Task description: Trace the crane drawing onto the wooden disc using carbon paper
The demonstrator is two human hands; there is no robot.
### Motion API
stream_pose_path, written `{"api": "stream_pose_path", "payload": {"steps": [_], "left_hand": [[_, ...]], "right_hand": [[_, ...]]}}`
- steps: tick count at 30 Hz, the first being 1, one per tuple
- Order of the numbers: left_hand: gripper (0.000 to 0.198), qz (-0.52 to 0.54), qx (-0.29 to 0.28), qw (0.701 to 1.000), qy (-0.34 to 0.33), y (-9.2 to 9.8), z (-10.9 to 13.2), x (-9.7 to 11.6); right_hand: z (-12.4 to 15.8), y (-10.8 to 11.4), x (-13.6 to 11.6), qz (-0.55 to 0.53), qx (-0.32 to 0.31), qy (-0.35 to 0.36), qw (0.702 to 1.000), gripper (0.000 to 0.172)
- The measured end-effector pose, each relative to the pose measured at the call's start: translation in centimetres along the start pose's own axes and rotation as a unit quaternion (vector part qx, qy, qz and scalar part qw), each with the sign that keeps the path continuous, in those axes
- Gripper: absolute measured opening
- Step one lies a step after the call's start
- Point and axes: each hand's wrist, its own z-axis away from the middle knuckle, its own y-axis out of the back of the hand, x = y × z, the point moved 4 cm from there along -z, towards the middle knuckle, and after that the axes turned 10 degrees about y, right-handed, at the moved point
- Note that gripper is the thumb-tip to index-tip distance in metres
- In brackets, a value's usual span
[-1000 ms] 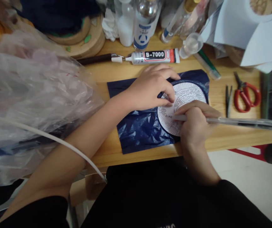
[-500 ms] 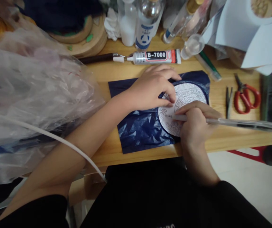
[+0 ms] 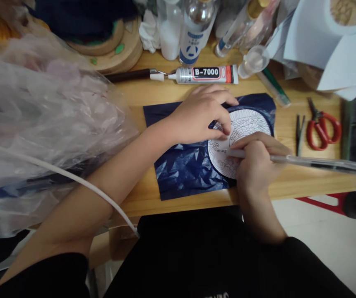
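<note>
A round white paper (image 3: 249, 121) with a fine black line pattern lies on a dark blue crinkled sheet (image 3: 187, 171). My left hand (image 3: 207, 111) rests on the paper's upper left part and the sheet, palm down, with its fingers spread and bent and nothing held. Closed around a clear pen (image 3: 321, 162), my right hand (image 3: 257, 159) sits on the lower right of the paper. The pen's tip is at the paper's left part, just below my left fingertips; its back end points right.
Beyond the sheet lie a glue tube (image 3: 207, 75), bottles (image 3: 193, 33) and a green pen (image 3: 274, 87). Red-handled scissors (image 3: 323, 129) and tweezers (image 3: 300, 134) are on the right. Plastic bags (image 3: 47, 116) and a white cable (image 3: 72, 177) are at the left.
The whole view has shifted very slightly. Both hands, the pen and the paper keep practically the same places relative to each other.
</note>
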Motion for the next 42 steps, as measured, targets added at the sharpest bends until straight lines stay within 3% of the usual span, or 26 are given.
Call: {"api": "stream_pose_path", "payload": {"steps": [19,26,42], "left_hand": [[0.009,0.001,-0.007,1.0,0.008,0.05,-0.01,0.11],[0.008,-0.003,0.001,1.0,-0.004,-0.04,0.08,-0.04],[0.007,0.003,-0.009,1.0,0.006,0.02,0.01,0.07]], "right_hand": [[0.11,0.05,-0.23,-0.002,-0.014,-0.021,1.0,0.028],[0.12,0.17,0.2,-0.002,0.014,-0.004,1.0,0.03],[0.28,-0.28,-0.22,-0.014,-0.032,-0.008,0.999,0.025]]}}
